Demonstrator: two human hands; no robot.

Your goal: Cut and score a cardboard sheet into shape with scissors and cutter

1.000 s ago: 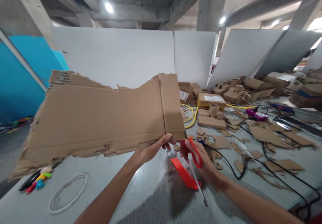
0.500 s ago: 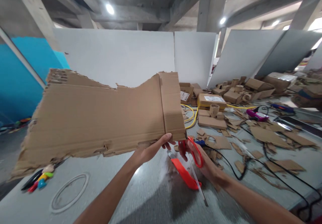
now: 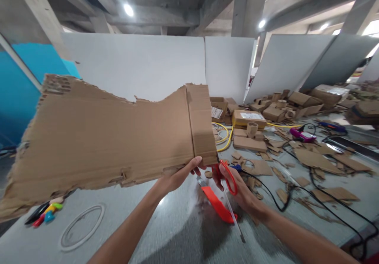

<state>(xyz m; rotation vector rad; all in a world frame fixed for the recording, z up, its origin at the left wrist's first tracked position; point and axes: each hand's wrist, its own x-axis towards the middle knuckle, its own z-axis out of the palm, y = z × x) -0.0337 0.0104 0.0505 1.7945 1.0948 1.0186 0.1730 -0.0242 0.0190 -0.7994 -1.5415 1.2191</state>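
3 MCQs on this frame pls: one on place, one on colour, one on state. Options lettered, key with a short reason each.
1. Where does the left hand grip the cardboard sheet?
A. top edge
B. lower edge near the fold
C. far left corner

2. What colour are the handles of the scissors?
A. blue
B. black
C. red-orange

3. How is the cardboard sheet placed?
A. held up off the table
B. lying flat on the table
C. leaning on a white panel

Key: B, the fingers pinch the bottom edge by the crease; C, both loops in the right hand are red-orange; A, the sheet is upright in the air above the grey top.
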